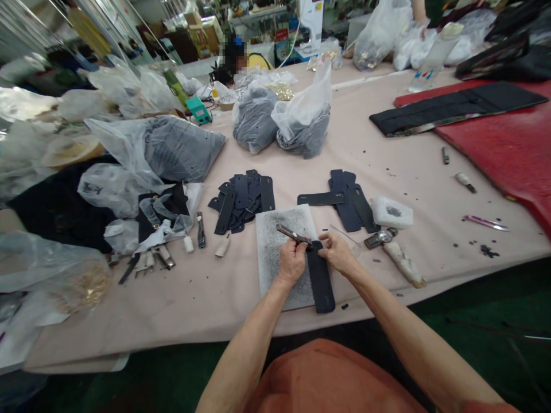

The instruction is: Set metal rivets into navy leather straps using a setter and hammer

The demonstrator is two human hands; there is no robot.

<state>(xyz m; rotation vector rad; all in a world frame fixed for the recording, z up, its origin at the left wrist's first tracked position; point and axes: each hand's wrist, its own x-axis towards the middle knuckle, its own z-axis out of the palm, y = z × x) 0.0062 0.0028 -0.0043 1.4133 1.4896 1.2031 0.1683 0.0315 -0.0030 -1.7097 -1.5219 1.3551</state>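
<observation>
My left hand [293, 261] is closed round a dark metal tool [289, 232], whose far end points up and left over the white board [275, 269]. The tool's near end meets the top of a long dark strip [321, 281] that lies along the board's right edge. My right hand [338, 252] has its thumb and fingers at the strip's upper right edge; whether they pinch it is too small to tell. Behind the board are a heap of dark pieces [241, 198] on the left and a smaller stack [349, 201] on the right.
A hammer [402, 264] and a white block [391, 212] lie at the right. Loose tools [201, 229] and plastic bags [181, 149] are on the left. Farther back are filled bags [301, 123], a red sheet [499, 143] and a person [258, 61].
</observation>
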